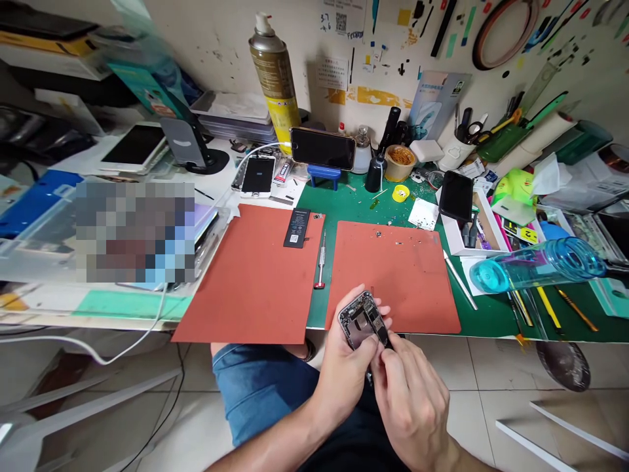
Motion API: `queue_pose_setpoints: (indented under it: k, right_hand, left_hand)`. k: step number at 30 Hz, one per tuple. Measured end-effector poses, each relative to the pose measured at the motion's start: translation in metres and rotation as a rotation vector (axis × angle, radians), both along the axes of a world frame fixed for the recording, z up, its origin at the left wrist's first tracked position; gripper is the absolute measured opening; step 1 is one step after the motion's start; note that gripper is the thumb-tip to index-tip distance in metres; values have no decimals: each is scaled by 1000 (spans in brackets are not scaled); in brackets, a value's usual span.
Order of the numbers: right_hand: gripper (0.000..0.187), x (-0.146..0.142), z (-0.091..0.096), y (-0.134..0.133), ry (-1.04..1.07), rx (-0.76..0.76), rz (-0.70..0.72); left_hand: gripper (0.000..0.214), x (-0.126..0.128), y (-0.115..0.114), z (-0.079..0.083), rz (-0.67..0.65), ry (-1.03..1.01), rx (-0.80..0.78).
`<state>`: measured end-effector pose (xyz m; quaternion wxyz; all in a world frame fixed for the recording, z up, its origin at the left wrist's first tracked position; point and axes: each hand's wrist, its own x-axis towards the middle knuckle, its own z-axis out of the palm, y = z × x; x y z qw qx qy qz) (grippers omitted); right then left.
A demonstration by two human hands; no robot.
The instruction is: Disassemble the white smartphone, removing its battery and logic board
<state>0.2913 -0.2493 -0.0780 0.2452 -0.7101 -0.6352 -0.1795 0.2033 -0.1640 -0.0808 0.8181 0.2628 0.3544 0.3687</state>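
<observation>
At lower centre, the left hand [341,380] grips the opened phone [361,318]; the right hand [413,390] bunches at its lower edge, anything pinched there hidden. Pressing too hard could slip and scratch the bare board [377,323].

From my remote seat I see an opened phone [362,321], its insides bare: dark boards and small metal parts line the top and right side around a smooth greyish recess. It sits tilted, upper end leaning left, in the left hand [344,380] near the worktop's [319,314] near edge. Fingers hide its lower end from me.
</observation>
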Motion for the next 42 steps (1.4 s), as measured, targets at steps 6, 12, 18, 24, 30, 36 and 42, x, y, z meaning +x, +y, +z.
queue_pose_setpoints:
  k: [6,12,18,24,30,36,42]
  right_hand:
    - [7,0,-2,0,-20,25,6]
    - [8,-3,-2,1,-23,58,-2]
    - [11,-5,0,0,1,74,-16]
    - [13,-5,1,3,76,81,-18]
    - [12,3,2,7,268,59,-17]
    - [11,12,5,8,398,59,10]
    - [21,23,8,7,482,-10,66]
  left_hand:
    - [68,1,-1,-1,-2,20,15]
    - [68,1,-2,-3,3,6,52]
    - [73,1,-3,-3,8,20,27]
    - [72,0,-4,-6,20,-2,32]
    - [72,-2,-2,-5,-1,-41,8]
    - [72,-3,0,-2,10,-55,-35]
    - [76,-3,2,1,8,-95,-101]
